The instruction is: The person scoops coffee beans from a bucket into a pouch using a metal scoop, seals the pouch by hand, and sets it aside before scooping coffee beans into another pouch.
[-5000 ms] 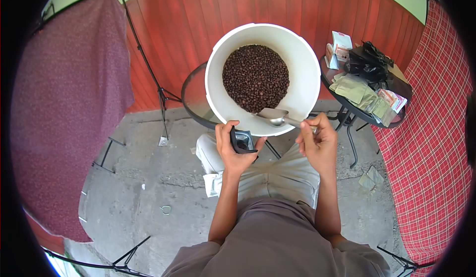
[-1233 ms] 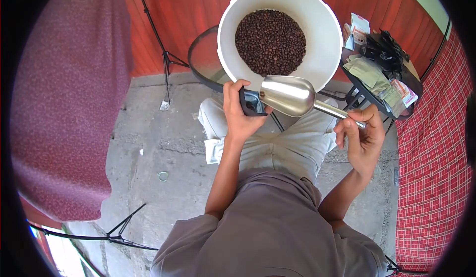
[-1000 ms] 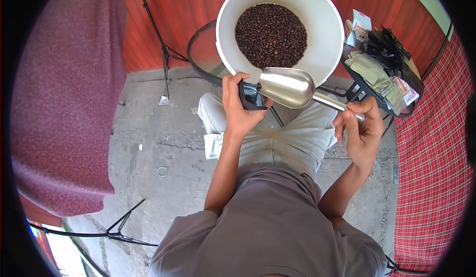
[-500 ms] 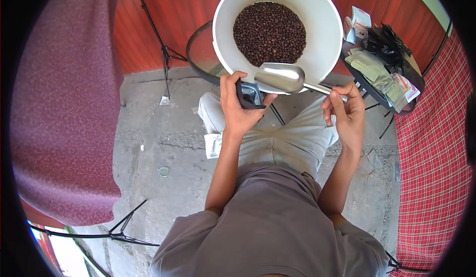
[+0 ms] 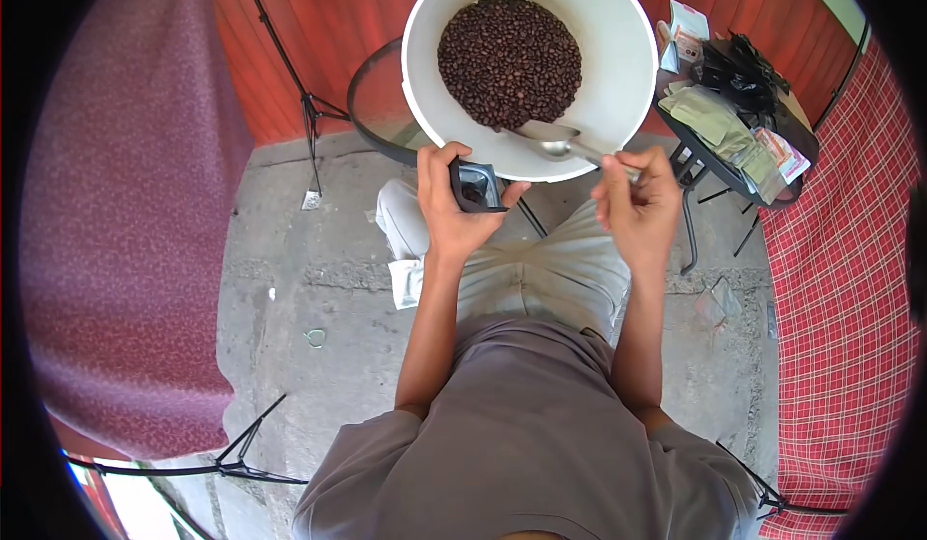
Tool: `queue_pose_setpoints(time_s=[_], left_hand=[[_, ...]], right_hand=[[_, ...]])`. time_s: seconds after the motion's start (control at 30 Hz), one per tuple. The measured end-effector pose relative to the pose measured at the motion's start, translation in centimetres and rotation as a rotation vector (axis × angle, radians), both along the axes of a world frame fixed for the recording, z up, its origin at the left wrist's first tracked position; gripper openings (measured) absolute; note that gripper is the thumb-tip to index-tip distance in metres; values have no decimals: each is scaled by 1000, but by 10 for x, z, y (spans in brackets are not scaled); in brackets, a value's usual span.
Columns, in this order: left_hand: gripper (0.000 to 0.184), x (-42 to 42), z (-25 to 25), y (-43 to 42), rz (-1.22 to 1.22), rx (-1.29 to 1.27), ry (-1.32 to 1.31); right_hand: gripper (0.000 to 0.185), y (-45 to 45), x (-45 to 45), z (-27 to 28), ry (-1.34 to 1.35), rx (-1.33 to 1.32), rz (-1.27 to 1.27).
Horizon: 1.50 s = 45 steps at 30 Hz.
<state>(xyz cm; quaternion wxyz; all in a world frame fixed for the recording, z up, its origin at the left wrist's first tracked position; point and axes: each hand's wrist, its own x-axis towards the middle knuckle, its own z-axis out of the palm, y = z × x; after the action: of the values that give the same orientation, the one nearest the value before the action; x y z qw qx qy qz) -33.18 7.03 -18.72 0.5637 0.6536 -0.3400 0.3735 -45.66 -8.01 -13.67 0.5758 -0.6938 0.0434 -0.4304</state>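
Observation:
A white bucket (image 5: 618, 67) stands in front of me with dark roasted coffee beans (image 5: 510, 62) in its bottom. My right hand (image 5: 637, 202) is closed around the handle of a metal scoop (image 5: 558, 144). The scoop's head is inside the bucket, at the near edge of the beans. In my left hand (image 5: 454, 207) is a black pouch (image 5: 480, 188), held by its sides with its mouth open towards me. Its inside looks silvery and dark; how full it is I cannot tell. The pouch is just outside the bucket's near rim.
On the right, a small dark table (image 5: 787, 192) bears pale green pouches (image 5: 710, 115), a black plastic bag (image 5: 739, 71) and printed packets (image 5: 688, 33). A round glass table (image 5: 381, 105) is left of the bucket. Thin black stands hold cloths at both sides.
The scoop has gone from over the pouch's mouth into the bucket, down by the beans. My right hand has moved with it, a little left. The pouch stays in my left hand.

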Motion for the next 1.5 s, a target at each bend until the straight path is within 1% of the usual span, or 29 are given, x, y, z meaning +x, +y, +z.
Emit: queue_pose_setpoints(time_s=[0.17, 0.37, 0.67, 1.07, 1.17, 1.4, 1.5], left_hand=[[70, -2, -2, 1, -15, 5, -8], [74, -2, -1, 2, 29, 16, -12], [74, -4, 0, 1, 36, 25, -12], [71, -6, 2, 4, -2, 17, 30], [72, -5, 2, 3, 2, 17, 17], [74, -7, 3, 1, 23, 10, 24], [74, -6, 3, 1, 22, 8, 18]], right_hand=[[13, 9, 14, -15, 50, -50, -19], [13, 4, 15, -14, 47, -13, -34], [13, 1, 17, -20, 49, 32, 15], [14, -11, 14, -20, -1, 86, 30], [13, -17, 14, -21, -57, 96, 62], [12, -32, -10, -2, -149, 92, 124], [11, -38, -28, 9, -178, 114, 214]])
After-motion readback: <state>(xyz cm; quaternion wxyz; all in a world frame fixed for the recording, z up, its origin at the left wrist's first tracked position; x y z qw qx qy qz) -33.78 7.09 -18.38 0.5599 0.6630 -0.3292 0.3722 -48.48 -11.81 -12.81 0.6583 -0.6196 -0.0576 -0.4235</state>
